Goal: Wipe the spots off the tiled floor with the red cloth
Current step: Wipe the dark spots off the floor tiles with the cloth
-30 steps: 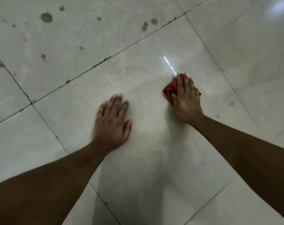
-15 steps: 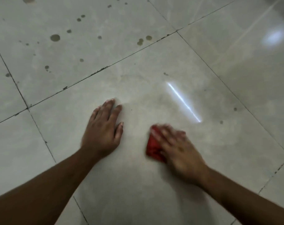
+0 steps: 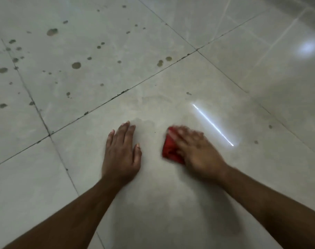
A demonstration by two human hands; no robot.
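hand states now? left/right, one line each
Left hand: open, flat on the tiled floor.
Right hand: open, blurred, pressing the red cloth.

Bare tiled floor (image 3: pixel 225 72) all round; only left hand (image 3: pixel 121 155) beside red cloth (image 3: pixel 169 150).

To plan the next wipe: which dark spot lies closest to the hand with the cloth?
The small spot right of the right hand, just beyond the light streak's near end; others lie farther.

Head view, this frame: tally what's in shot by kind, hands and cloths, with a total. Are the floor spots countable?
Hands: 2, left hand flat on the tiled floor, right hand pressing on the cloth, blurred
Cloths: 1, red cloth
Total: 3
Spots: too many and too small for a firm count; most lie on the far-left tiles.
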